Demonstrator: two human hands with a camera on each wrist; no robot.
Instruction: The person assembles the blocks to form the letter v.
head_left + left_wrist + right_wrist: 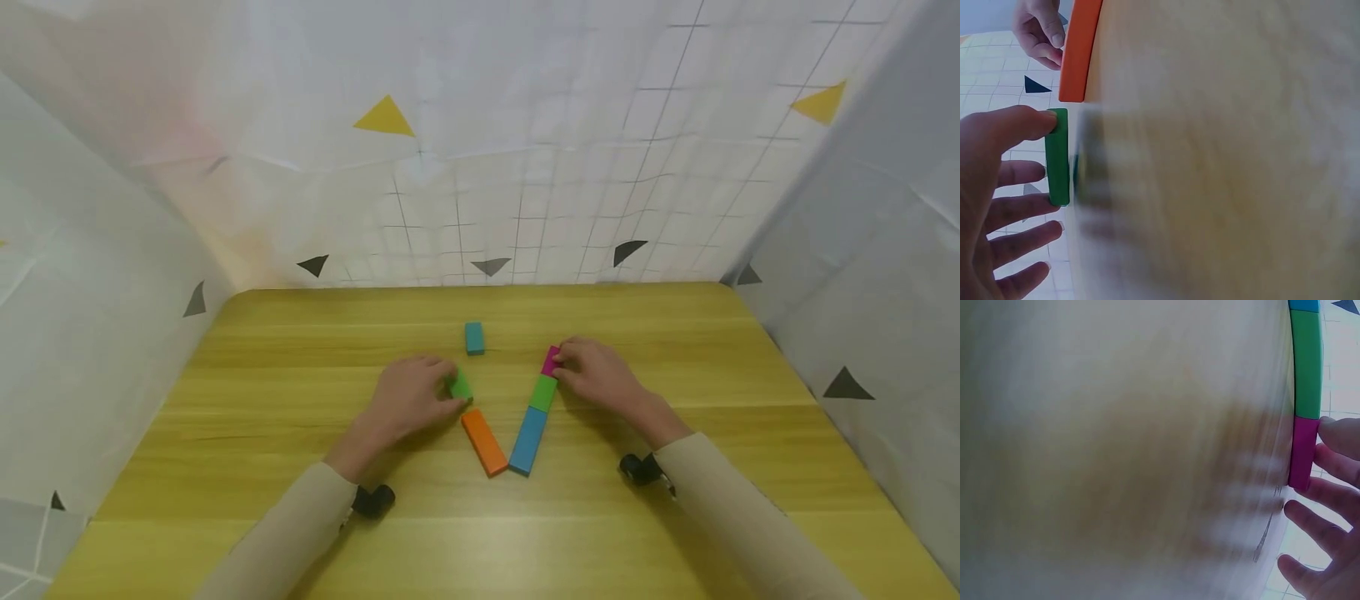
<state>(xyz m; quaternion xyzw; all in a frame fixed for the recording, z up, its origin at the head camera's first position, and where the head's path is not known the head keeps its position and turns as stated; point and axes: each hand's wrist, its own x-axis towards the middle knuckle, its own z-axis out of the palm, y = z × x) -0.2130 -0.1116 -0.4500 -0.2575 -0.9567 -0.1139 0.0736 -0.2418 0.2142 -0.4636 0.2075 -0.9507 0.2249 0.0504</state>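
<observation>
My left hand (pixel 416 392) pinches a green block (pixel 1057 156) between thumb and fingers, close over the wooden table, just beyond the far end of an orange block (pixel 484 442). The other fingers of that hand are spread. On the right, my right hand (pixel 603 375) holds a small magenta block (pixel 1303 453) with thumb and fingertips. The magenta block sits end to end with a second green block (pixel 543 392), followed by a blue block (pixel 528 441). The near ends of the orange and blue blocks meet, so the two rows form a V.
A teal block (pixel 474 338) lies by itself on the table (pixel 480 542), farther back between the hands. White sheets with grid lines and triangles (pixel 385 117) stand behind and at both sides. A small black device (pixel 373 502) is strapped at the left wrist, another (pixel 639 469) at the right.
</observation>
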